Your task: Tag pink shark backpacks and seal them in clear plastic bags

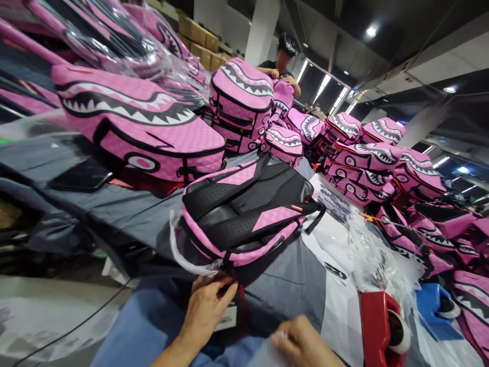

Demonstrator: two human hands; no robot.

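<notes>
A pink and black backpack [244,204] lies in front of me with its shoulder straps facing up. At its near end my left hand [208,303] is closed, its thumb and fingers pinched around something dark and red that I cannot make out. Just beside those fingers hangs a tag with a white label [228,318]. A strip of clear plastic [179,250] curls along the backpack's left side and reaches down to my left hand. My right hand [301,341] is blurred and curled, low in the view and apart from the backpack; a pale, smeared thing shows at its fingers.
Pink shark-mouth backpacks [145,122] stand left and behind, and more are stacked [359,153] at the right. A red tape dispenser [382,326] and a blue one [437,311] sit at right, near crumpled clear bags [378,260]. Another person [282,61] handles a bag behind.
</notes>
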